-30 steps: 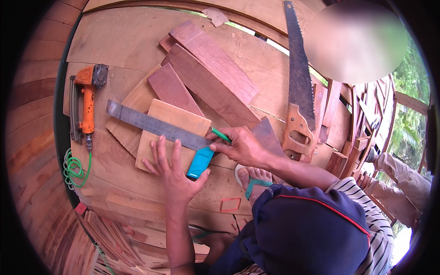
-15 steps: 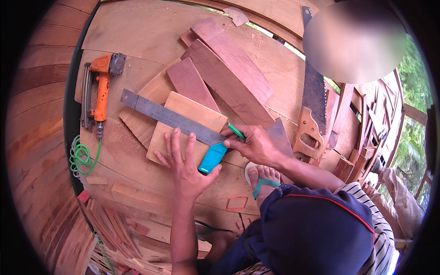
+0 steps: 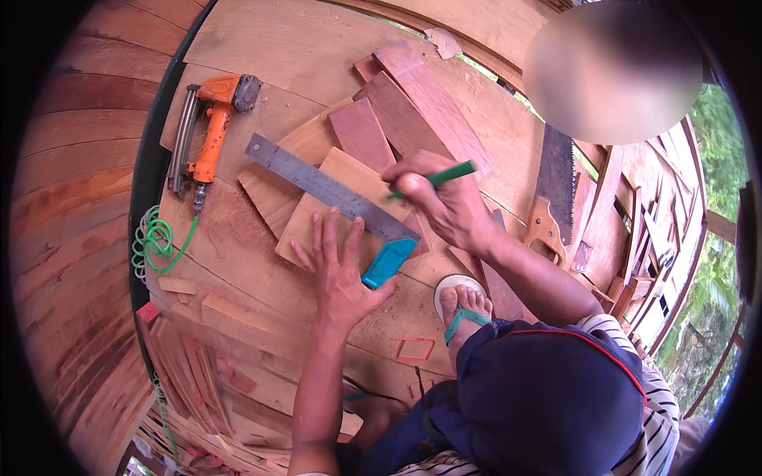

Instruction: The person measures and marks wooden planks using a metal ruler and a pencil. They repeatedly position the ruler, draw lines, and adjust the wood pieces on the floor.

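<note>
A try square with a steel blade and blue handle (image 3: 390, 261) lies across a light wooden board (image 3: 361, 176). My left hand (image 3: 341, 266) is spread on the board, open, with its fingertips at the blade's near edge and its thumb against the blue handle. My right hand (image 3: 456, 208) is closed around a green pencil (image 3: 454, 173), above the board's right end beyond the square. The hand hides part of the pencil; I cannot tell whether its tip touches the wood. Under the board lies another light plank (image 3: 270, 186), and reddish wood pieces (image 3: 363, 131) lie just beyond.
An orange nail gun (image 3: 213, 139) with a coiled green hose (image 3: 151, 242) lies on the left. A handsaw (image 3: 548, 226) rests on the right, near stacked wood strips. My sandalled foot (image 3: 464, 308) stands close by. Thin offcuts (image 3: 186, 357) are piled at lower left.
My right hand has left the corner of the square and moved farther away over the board, still holding the pencil. My left hand stays on the square. The whole view has shifted slightly.
</note>
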### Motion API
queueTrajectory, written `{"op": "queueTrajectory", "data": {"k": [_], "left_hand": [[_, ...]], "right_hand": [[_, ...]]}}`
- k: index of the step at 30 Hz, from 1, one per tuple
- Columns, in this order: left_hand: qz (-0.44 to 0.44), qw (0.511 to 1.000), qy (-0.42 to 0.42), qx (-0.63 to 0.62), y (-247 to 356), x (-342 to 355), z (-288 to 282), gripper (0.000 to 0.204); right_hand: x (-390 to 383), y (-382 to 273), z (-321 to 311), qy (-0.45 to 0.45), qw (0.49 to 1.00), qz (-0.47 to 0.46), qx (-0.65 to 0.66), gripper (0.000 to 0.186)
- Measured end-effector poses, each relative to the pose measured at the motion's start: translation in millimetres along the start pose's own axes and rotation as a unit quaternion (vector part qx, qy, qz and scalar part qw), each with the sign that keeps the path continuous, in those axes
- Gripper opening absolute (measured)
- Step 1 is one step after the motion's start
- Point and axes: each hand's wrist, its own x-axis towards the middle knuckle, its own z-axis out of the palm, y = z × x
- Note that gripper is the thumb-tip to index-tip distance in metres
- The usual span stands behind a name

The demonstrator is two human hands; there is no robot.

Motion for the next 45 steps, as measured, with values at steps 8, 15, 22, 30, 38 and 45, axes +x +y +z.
{"op": "queueTrajectory", "data": {"k": [8,15,22,30,38,45], "left_hand": [[0.0,1.0,0.005,0.002,-1,1,0,0.105],[0.003,1.0,0.02,-0.009,-1,0,1,0.103],[0.002,1.0,0.015,-0.006,-2,0,2,0.104],[0.006,1.0,0.02,0.013,-5,1,4,0.108],[-0.009,1.0,0.018,0.006,-1,-1,2,0.107],[0.004,0.999,0.03,0.019,2,1,2,0.107]], "right_hand": [[50,36,48,-0.016,0.998,-0.03,-0.049,0.018],[54,30,56,-0.031,0.996,-0.026,-0.075,0.017],[44,31,43,-0.071,0.974,-0.129,-0.171,0.012],[55,29,57,-0.048,0.982,-0.111,-0.145,0.012],[18,18,18,-0.122,0.967,-0.14,-0.176,0.012],[-25,-1,-12,-0.181,0.931,-0.09,-0.303,0.016]]}}
